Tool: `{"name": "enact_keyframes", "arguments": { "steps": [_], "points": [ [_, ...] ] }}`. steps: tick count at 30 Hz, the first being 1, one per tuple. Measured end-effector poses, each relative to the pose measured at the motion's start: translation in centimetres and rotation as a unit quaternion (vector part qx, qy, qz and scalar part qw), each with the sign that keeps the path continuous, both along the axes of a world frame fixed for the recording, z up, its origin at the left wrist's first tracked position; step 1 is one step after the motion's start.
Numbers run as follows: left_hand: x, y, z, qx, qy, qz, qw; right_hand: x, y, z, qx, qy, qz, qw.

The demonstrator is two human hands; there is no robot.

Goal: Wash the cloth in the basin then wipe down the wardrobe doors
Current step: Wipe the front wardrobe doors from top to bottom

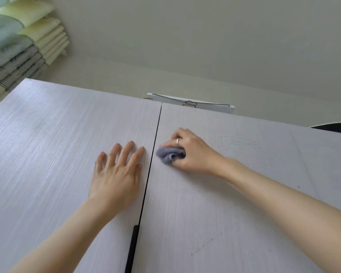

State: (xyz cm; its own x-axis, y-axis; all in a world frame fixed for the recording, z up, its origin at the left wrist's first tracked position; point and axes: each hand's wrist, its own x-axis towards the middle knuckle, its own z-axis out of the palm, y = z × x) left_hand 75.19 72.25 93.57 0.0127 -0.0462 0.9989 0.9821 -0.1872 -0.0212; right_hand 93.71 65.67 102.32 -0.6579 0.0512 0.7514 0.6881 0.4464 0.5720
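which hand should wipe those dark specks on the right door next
Right. The right hand already grips the cloth against the right door, close to the specks. The left hand lies flat on the left door, holding nothing.

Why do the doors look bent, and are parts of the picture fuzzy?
Head view: the wide lens bends the wardrobe doors so their top edge slants; soft, even light, with faint shadows beside the left hand and under the right hand gripping the cloth; the edges look slightly smeared.
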Motion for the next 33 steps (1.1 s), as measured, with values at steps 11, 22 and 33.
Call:
{"name": "enact_keyframes", "arguments": {
  "steps": [11,22,33],
  "points": [
    [0.5,-0.6,-0.6,-0.027,-0.026,-0.029,0.999,4.3,1.2,6.3,0.060,0.202,-0.084,0.974],
    [2.0,-1.8,-1.0,-0.085,-0.076,-0.006,0.993,10.2,-0.3,6.6,0.094,0.281,-0.114,0.948],
    [2.1,-2.3,-1.0,-0.112,-0.087,-0.002,0.990,12.4,-0.1,1.4,0.135,0.139,-0.055,0.979]
  ]
}}
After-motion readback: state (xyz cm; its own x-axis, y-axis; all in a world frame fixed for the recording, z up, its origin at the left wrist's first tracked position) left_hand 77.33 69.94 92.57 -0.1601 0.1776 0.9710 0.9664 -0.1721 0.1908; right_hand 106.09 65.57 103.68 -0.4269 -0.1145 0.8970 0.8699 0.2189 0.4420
